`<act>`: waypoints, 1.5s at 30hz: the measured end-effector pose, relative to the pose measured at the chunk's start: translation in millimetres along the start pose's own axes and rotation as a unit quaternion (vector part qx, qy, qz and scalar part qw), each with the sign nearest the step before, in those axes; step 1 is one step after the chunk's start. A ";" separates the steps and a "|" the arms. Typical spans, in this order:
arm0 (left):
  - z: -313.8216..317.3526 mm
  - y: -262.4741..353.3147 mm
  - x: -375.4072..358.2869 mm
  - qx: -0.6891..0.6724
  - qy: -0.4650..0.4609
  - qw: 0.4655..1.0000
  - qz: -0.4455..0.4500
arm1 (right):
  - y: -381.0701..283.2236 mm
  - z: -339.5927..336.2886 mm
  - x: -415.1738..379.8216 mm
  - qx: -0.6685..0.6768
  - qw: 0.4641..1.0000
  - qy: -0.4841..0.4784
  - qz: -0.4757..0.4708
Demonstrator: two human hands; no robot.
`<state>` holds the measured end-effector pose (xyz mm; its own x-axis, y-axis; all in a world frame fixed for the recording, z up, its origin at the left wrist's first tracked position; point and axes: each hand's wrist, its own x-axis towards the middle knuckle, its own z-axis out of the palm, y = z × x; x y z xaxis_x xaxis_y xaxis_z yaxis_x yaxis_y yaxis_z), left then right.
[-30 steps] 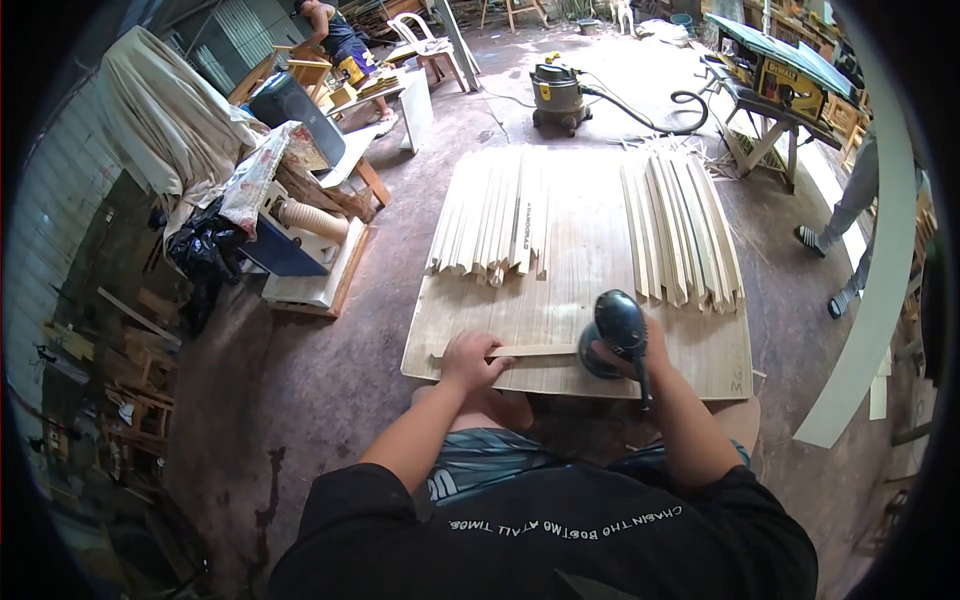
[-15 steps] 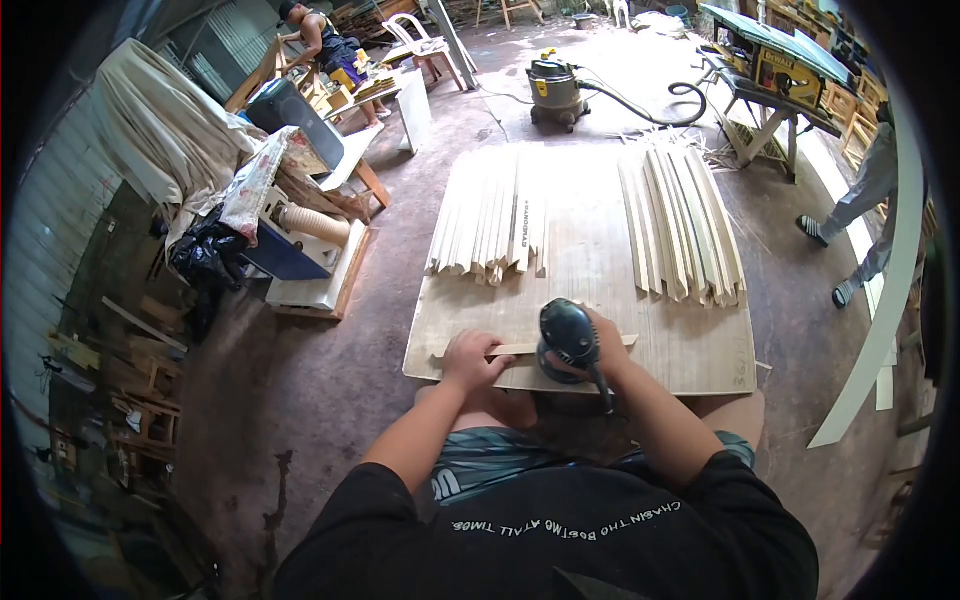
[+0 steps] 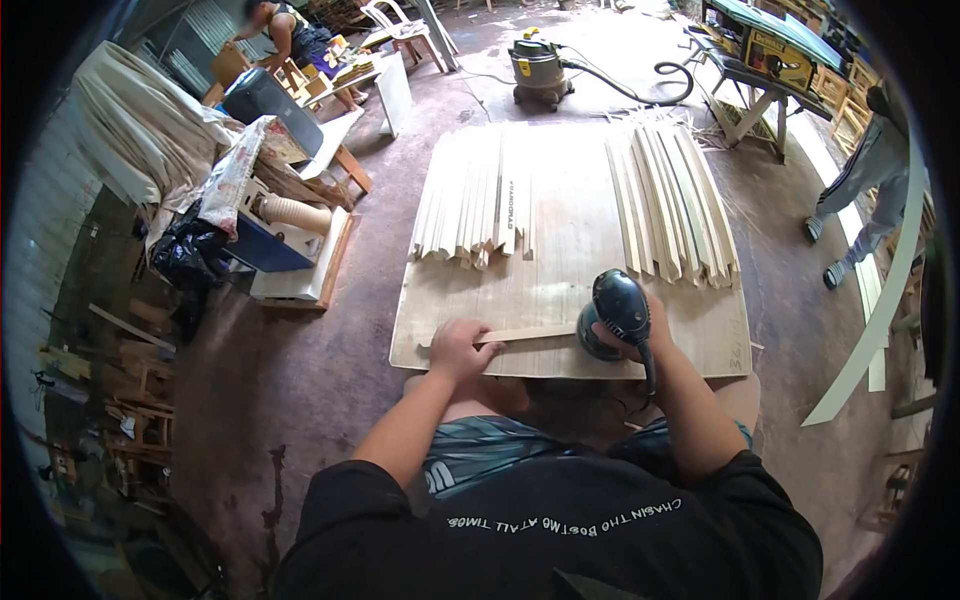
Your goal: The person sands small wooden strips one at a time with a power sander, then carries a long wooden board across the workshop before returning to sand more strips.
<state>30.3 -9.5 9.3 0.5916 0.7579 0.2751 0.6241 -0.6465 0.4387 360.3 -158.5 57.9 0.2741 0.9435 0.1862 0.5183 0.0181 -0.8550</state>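
A thin wooden strip lies crosswise on the plywood board near its front edge. My left hand grips the strip close to its left end, fingers closed over it. In my right hand is a dark electric sander, standing on the right part of the strip and hiding that end. Its cord hangs down past the board's front edge.
Bundles of wooden strips lie at the board's back left and back right. Behind stands a shop vacuum with a hose. One person works at the back left; another person's legs show at right.
The sander in my right hand has slid to the right along the strip. My left hand still holds the strip's left part. The person at right has shifted slightly.
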 end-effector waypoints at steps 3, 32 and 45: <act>0.3 0.8 0.5 0.002 0.001 1.000 0.002 | -5.5 -4.3 -1.5 -0.018 1.000 -0.003 0.013; 5.0 -7.7 -3.4 0.002 0.020 1.000 0.007 | -11.2 24.7 7.2 0.063 0.998 -0.004 -0.016; 16.1 -25.2 -2.8 0.012 0.022 1.000 0.003 | 21.2 65.1 33.3 -0.085 0.993 -0.080 0.013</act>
<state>21.1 3.3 -16.3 0.5729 0.7565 0.3154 0.6329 -0.6528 0.4163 327.7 -105.2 14.5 0.1630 0.9838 0.0745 0.6457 -0.0493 -0.7620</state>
